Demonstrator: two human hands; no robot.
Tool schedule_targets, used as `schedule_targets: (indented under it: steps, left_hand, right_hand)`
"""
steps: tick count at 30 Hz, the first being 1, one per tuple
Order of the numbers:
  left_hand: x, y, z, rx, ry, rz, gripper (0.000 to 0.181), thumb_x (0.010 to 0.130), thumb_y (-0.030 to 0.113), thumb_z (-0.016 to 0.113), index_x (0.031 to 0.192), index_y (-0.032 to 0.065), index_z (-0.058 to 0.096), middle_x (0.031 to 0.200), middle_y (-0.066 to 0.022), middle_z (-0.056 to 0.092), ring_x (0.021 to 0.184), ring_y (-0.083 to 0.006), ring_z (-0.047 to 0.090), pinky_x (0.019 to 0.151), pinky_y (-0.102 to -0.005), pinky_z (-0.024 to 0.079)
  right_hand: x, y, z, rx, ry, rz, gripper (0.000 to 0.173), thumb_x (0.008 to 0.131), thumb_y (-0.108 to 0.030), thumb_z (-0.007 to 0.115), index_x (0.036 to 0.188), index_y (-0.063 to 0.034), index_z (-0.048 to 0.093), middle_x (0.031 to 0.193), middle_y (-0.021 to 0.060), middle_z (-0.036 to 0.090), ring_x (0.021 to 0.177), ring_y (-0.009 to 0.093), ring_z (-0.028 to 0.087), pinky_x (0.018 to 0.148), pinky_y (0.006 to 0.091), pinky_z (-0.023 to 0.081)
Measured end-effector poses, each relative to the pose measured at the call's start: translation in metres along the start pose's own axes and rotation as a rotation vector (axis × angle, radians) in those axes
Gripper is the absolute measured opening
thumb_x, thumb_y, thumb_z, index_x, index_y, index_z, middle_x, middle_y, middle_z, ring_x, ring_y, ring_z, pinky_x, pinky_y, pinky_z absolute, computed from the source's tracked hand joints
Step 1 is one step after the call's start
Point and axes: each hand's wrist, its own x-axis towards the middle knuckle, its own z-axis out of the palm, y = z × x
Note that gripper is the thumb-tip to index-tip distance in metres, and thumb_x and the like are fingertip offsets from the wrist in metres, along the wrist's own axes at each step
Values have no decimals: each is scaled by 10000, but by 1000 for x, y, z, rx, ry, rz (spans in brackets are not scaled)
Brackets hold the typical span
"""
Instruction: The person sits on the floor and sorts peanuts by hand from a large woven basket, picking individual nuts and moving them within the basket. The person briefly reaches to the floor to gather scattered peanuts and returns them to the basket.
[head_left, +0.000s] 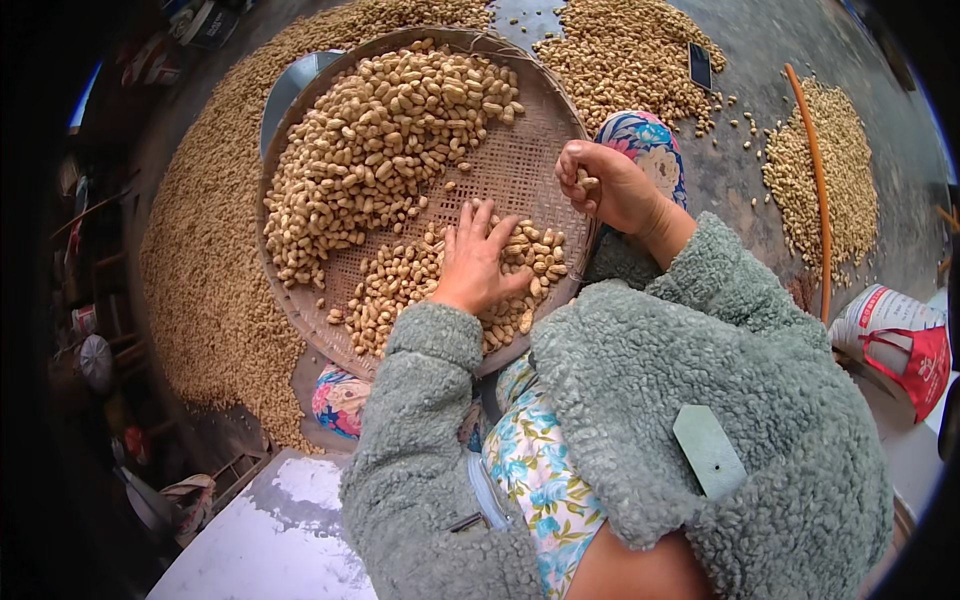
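Observation:
A round woven bamboo tray (540, 142) rests across my knees, tilted in the view. Its far left part bears a large heap of unshelled peanuts (390, 112). Nearer to me lies a smaller spread of peanuts (394, 281). My left hand (480, 259) is laid palm down on this nearer spread, fingers apart. Over the tray's right rim, my right hand (611, 184) is curled around peanuts (587, 180); at least one shows between thumb and fingers, and how many it holds is hidden.
Peanuts cover the floor in a broad pile (217, 300) to the left, a far pile (630, 60) and a right pile (825, 172). A phone (699, 66) lies at the far pile's edge. An orange stick (814, 165) crosses the right pile, near a white sack (877, 319) and a red bag (919, 367).

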Motion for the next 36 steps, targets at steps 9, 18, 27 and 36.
schedule_targets:
  steps: [9, 18, 27, 36]
  left_hand:
    - [-79, -43, -5, 64, 20, -56, 280, 719, 218, 604, 951, 69, 556, 1263, -162, 420, 1306, -323, 343, 1153, -558, 179]
    - [-116, -64, -12, 99, 162, -219, 336, 716, 173, 665, 999, 15, 575, 1314, -188, 458, 1274, -393, 384, 1081, -508, 289]
    - [-116, -49, -35, 47, 125, -304, 437, 770, 197, 711, 1141, 8, 578, 1323, -244, 463, 1213, -411, 439, 1020, -462, 387]
    - [-83, -71, -17, -25, 33, -637, 626, 926, 398, 571, 1439, 87, 392, 1542, -197, 248, 1427, -369, 223, 1163, -493, 214]
  right_hand:
    - [7, 30, 12, -1190, -91, -164, 195, 828, -199, 676, 939, -41, 705, 867, 126, 703, 790, 230, 670, 745, 355, 526]
    - [12, 56, 20, -1877, -235, -125, 187, 756, -134, 598, 834, -3, 705, 903, 188, 688, 852, 354, 678, 706, 440, 547]
    - [9, 33, 25, -1308, -235, -52, 194, 795, -200, 666, 843, -13, 687, 800, 127, 675, 737, 245, 656, 678, 367, 520]
    - [22, 32, 37, -709, -274, 247, 223, 939, -278, 535, 880, -67, 581, 709, -27, 546, 586, 64, 503, 503, 222, 412]
